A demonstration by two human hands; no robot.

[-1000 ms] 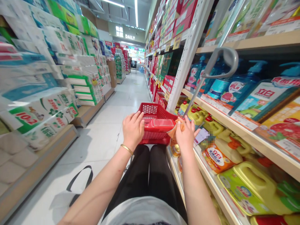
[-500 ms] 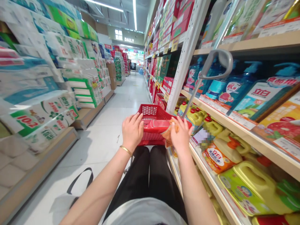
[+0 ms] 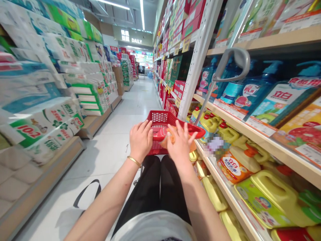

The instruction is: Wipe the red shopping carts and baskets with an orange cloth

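Observation:
A red plastic shopping basket (image 3: 158, 116) with lattice walls stands before my knees. My left hand (image 3: 141, 139), with a gold bangle at the wrist, rests its fingers over the near left corner of the rim, closed on it. My right hand (image 3: 180, 142) lies on the near rim with an orange cloth (image 3: 192, 146) under its palm and thumb; its outer fingers are spread. The cloth is partly hidden by that hand. From the basket's right end a thin pole rises to a grey loop handle (image 3: 232, 78).
On my right, a shelf (image 3: 250, 132) holds pump bottles (image 3: 253, 87) and yellow detergent jugs (image 3: 281, 197). Tissue packs (image 3: 47, 124) are stacked along the left. A pale bag (image 3: 72, 214) with a dark strap is at lower left. The aisle floor (image 3: 136, 100) runs ahead.
My right hand has slid left along the rim with the orange cloth, and its fingers have spread. My left hand has stayed at the corner. The basket has hardly moved.

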